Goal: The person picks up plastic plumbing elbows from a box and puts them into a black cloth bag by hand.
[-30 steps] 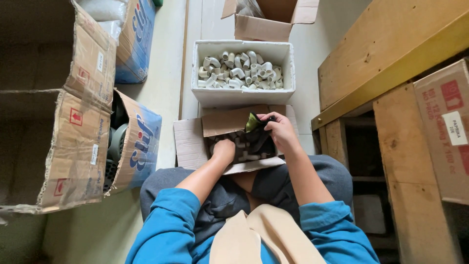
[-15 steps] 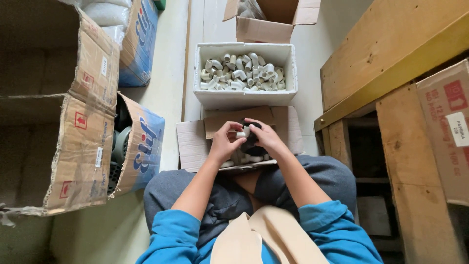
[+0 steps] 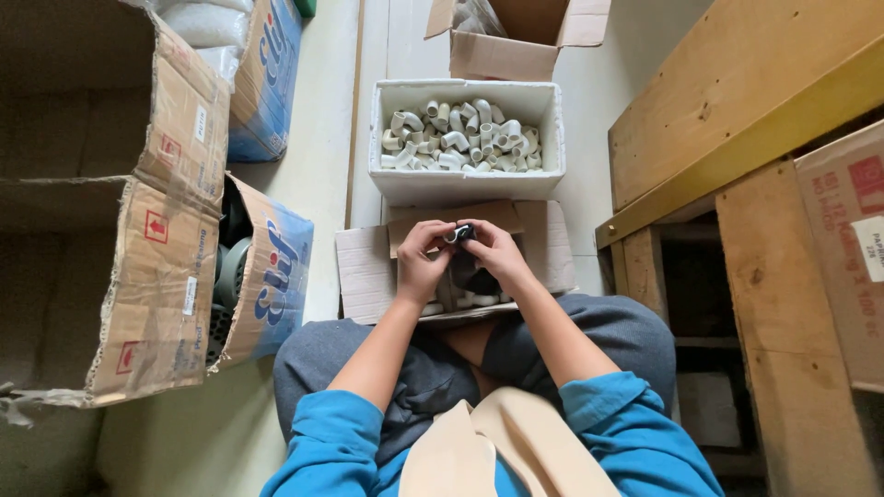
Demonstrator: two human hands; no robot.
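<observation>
Looking down from the head camera, the view shows a seated person in blue sleeves with both hands raised together over an open cardboard box (image 3: pixel 368 276) resting on the lap. The left hand (image 3: pixel 422 262) and the right hand (image 3: pixel 495 256) meet at a small dark fitting (image 3: pixel 460 234), which sits between the fingertips of both hands, above the far edge of the cardboard box. Both hands are curled closed around this part; the left thumb and forefinger pinch it from one side, the right fingers from the other. Its exact shape cannot be told at this size.

Inside the cardboard box, below the hands, lie pale pieces and something dark; detail is hidden by the hands. Just beyond the cardboard box stands a white foam box (image 3: pixel 465 187) filled with white pipe elbows (image 3: pixel 458 138). Farther on is another open carton (image 3: pixel 516 41). At the person's left are two large cartons (image 3: pixel 138 276), one printed blue, lying on their sides. At the right stands a wooden bench (image 3: pixel 737 120) with a printed carton (image 3: pixel 847 248) beneath it.
</observation>
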